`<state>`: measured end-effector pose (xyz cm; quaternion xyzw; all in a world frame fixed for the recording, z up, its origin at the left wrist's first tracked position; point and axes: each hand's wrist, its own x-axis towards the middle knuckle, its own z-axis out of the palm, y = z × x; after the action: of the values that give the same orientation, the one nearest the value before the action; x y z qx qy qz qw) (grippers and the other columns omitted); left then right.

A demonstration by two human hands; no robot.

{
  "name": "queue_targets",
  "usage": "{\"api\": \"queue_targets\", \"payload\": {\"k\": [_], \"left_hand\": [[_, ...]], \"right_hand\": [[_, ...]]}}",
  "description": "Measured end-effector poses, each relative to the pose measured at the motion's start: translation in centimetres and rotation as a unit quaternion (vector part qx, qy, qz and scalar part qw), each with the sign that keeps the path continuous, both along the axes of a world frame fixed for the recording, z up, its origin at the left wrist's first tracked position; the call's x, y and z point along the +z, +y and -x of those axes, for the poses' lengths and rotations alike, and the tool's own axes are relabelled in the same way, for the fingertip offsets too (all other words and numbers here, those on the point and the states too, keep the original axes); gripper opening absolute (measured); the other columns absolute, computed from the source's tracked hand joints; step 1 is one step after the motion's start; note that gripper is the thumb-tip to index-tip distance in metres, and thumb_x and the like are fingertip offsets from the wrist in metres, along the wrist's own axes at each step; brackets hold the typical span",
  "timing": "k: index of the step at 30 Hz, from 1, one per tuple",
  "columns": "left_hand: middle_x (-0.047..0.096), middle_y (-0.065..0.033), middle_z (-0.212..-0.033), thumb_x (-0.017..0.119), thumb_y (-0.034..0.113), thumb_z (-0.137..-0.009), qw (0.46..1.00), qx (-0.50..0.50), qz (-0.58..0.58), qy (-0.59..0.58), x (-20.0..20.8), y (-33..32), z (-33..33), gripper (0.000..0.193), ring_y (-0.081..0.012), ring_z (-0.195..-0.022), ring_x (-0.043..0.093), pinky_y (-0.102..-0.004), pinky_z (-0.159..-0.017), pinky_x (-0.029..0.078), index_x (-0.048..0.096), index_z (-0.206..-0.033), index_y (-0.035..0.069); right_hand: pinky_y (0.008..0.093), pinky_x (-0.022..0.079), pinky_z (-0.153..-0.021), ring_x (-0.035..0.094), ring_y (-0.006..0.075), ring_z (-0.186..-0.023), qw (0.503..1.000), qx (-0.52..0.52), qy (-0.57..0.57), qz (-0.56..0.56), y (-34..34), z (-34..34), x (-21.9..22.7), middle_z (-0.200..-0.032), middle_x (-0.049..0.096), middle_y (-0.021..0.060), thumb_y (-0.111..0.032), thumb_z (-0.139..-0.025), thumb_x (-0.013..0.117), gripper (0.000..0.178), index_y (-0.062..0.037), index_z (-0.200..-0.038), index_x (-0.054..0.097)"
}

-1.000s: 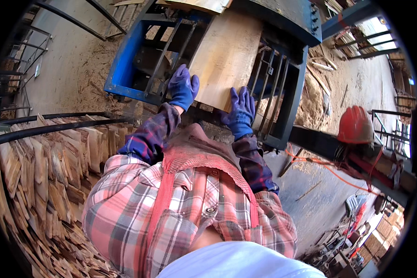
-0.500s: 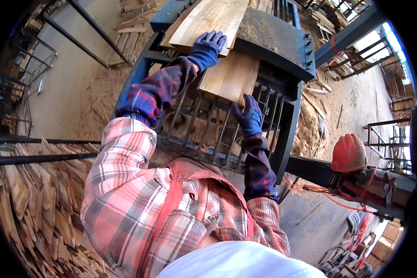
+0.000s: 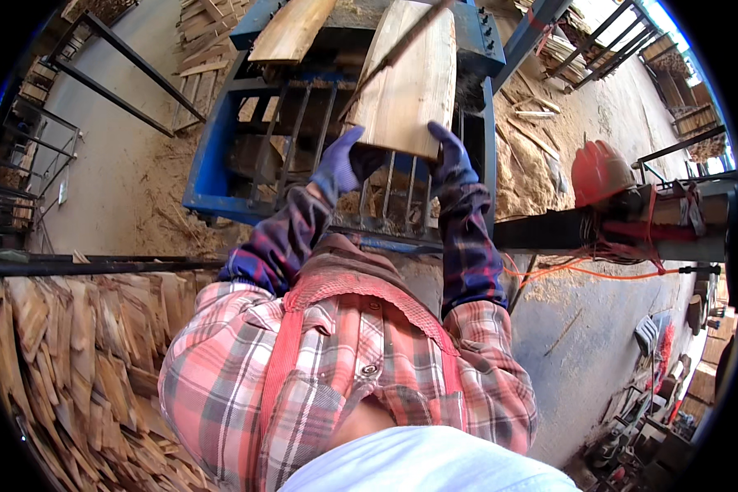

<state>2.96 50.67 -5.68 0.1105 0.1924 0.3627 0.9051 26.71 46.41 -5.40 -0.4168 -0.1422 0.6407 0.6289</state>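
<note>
A wide pale wooden board (image 3: 408, 78) stretches away from me over the metal bars of a blue machine frame (image 3: 207, 176). My left hand (image 3: 344, 164), in a blue-purple glove, is closed on the board's near left corner. At the near right corner my right hand (image 3: 453, 156), gloved the same way, grips the edge with its thumb up; its other fingers are mostly hidden. A long thin dark strip (image 3: 394, 56) slants over the board's surface toward its left edge. Farther left, a second board (image 3: 293, 31) lies on the machine, apart from both hands.
Split wood pieces (image 3: 66, 353) are heaped at the lower left. To the right, a red hard hat (image 3: 601, 174) sits on a dark beam (image 3: 541, 230), with an orange cable (image 3: 586, 268) below it. Sawdust (image 3: 523, 184) lies beside the frame. Black rails (image 3: 131, 57) stand at upper left.
My left hand has left the upper board and come down to the wide board's near left corner. That board extends farther over the bars, gripped by both hands. The dark strip has appeared.
</note>
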Motion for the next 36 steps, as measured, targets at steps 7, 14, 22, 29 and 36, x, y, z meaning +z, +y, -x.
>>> {"api": "queue_targets", "payload": {"k": [7, 14, 22, 29, 36], "left_hand": [[0.068, -0.0162, -0.123, 0.070, 0.046, -0.092, 0.849, -0.001, -0.422, 0.319, -0.6, -2.0, 3.3, 0.058, -0.0260, -0.104, 0.069, -0.0338, -0.095, 0.053, 0.060, -0.128, 0.001], [0.064, -0.0249, -0.073, 0.066, 0.033, -0.092, 0.538, 0.204, -0.498, 0.648, -7.3, -4.4, 3.3, 0.029, -0.0437, -0.071, 0.066, -0.0492, -0.063, 0.051, 0.065, -0.084, 0.006], [0.067, -0.0036, -0.076, 0.058, 0.027, -0.101, 0.805, 0.420, -0.181, 0.379, 3.4, -1.5, 16.5, 0.016, -0.0150, -0.061, 0.062, -0.0269, -0.054, 0.050, 0.065, -0.097, 0.013], [0.057, -0.0229, -0.137, 0.069, 0.050, -0.090, 0.836, 0.034, -0.353, 0.420, -2.4, -5.7, 8.4, 0.075, -0.0266, -0.132, 0.052, -0.0358, -0.110, 0.041, 0.053, -0.138, -0.005], [0.051, -0.0189, -0.148, 0.073, 0.030, -0.092, 0.801, 0.125, -0.312, 0.496, -5.3, -2.3, 7.8, 0.070, -0.0229, -0.135, 0.049, -0.0304, -0.114, 0.035, 0.045, -0.144, -0.009]], "right_hand": [[0.0414, 0.056, -0.090, 0.069, 0.0279, -0.102, 1.000, 0.009, -0.003, 0.019, -13.5, 2.5, -6.1, -0.116, 0.068, 0.0101, -0.029, -0.092, 0.070, 0.049, -0.0052, -0.132, 0.056], [0.0382, 0.051, -0.098, 0.064, 0.0237, -0.112, 0.998, -0.001, -0.054, -0.035, -17.5, 7.0, -6.7, -0.125, 0.064, 0.0093, -0.026, -0.093, 0.068, 0.052, -0.0016, -0.136, 0.053], [0.0360, 0.053, -0.092, 0.067, 0.0225, -0.106, 0.999, -0.009, -0.052, -0.011, -19.0, 5.1, -6.5, -0.118, 0.067, 0.0110, -0.025, -0.096, 0.065, 0.042, -0.0003, -0.129, 0.058], [0.0411, 0.052, -0.093, 0.067, 0.0344, -0.105, 0.688, -0.031, -0.629, -0.361, -13.6, 3.8, -8.9, -0.112, 0.069, 0.0188, 0.000, -0.077, 0.072, 0.053, -0.0017, -0.129, 0.059], [0.0374, 0.046, -0.100, 0.062, 0.0242, -0.109, 0.991, -0.041, -0.111, -0.068, -10.3, 9.6, -5.0, -0.121, 0.064, 0.0128, -0.024, -0.086, 0.076, 0.063, 0.0061, -0.135, 0.051]]}}
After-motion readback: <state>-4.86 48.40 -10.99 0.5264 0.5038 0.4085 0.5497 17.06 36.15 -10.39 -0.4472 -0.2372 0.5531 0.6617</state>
